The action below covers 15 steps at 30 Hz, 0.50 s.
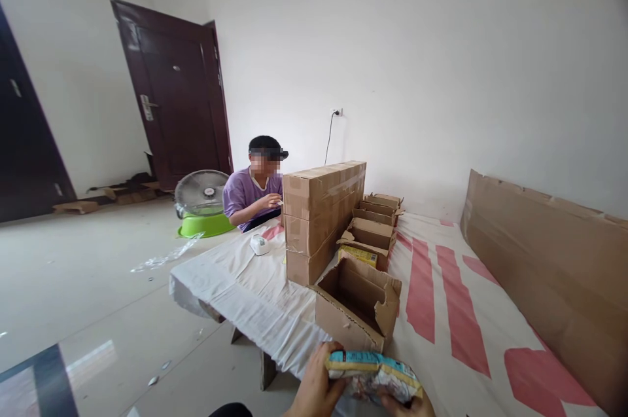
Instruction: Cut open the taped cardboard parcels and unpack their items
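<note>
A plastic food packet [370, 368], teal and yellow with printed pictures, is held low in front of me at the near edge of the table. My left hand [316, 381] grips its left end, with the thumb over the top. Its right end is gripped by my right hand [407, 404], which the bottom of the view partly cuts off. Just beyond the packet stands an open cardboard box [350, 319] with its flaps up; I see nothing inside the visible part.
Stacked taped cartons [321, 220] form a wall along the table's left side. Behind the near box are more open boxes [366, 234] and a yellow package [358, 254]. A co-worker [252, 198] sits beyond the cartons. A tall cardboard sheet [544, 260] stands at right.
</note>
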Motion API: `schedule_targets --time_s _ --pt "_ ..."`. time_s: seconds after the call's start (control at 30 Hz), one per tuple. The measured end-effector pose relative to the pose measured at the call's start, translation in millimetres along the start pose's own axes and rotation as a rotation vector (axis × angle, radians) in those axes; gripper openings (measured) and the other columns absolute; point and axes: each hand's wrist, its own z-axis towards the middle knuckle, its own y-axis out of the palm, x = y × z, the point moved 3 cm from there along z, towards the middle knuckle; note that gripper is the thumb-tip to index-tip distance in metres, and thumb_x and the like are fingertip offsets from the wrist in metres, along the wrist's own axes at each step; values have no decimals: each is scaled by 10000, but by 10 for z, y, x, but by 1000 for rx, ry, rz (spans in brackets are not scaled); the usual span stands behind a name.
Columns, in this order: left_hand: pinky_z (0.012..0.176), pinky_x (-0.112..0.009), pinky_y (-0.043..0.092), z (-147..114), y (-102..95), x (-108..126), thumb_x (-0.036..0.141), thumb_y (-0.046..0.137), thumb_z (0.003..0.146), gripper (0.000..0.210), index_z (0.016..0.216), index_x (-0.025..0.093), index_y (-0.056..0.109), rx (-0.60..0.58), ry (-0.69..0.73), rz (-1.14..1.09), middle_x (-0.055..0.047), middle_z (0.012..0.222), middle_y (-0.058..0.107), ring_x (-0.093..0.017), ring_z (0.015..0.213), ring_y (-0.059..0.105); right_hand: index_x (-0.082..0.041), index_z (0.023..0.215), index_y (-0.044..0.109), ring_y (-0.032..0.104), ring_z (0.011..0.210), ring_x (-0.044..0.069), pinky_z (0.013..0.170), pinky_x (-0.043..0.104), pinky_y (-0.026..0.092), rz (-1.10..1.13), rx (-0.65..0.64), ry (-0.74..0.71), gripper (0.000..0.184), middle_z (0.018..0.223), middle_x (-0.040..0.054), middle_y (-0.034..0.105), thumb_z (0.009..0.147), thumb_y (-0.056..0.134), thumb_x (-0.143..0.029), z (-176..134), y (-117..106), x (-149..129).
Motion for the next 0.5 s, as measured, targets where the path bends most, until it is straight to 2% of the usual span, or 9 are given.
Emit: schedule_targets --time_s 0.1,0.17,0.3,0.4,0.5 --pt "881 -430 519 67 -55 -49 211 639 753 266 1017 204 607 -41 -85 -15 -109 1028 647 -282 988 627 -217 916 709 693 931 337 867 410 546 -104 58 -56 439 927 106 755 561 771 -467 128 31 92" --pt "935 -448 501 105 -73 -105 212 634 758 262 1019 208 613 -36 -119 -7 -125 1137 609 -294 1087 599 -199 900 703 694 936 336 858 407 551 -138 62 -62 431 939 112 754 568 763 -468 235 68 165" --pt "1078 -505 387 266 -129 -297 140 613 719 321 1032 209 630 113 -209 78 -126 1457 364 -332 1344 402 -155 958 666 699 916 334 818 396 562 -192 117 -63 491 933 136 748 633 717 -520 465 273 219" --pt "1115 -516 338 439 -187 -503 96 613 666 345 994 200 651 192 -254 90 -90 1558 189 -349 1391 328 -154 1076 625 685 979 317 840 384 558 -229 159 -139 531 1037 137 727 706 661 -533 585 476 233" --pt "1116 -505 341 527 -220 -759 120 619 668 326 986 189 640 216 -282 19 -111 1526 273 -331 1362 383 -138 1202 560 648 1061 329 886 426 539 -389 262 -292 590 1166 170 672 741 638 -499 598 584 329"
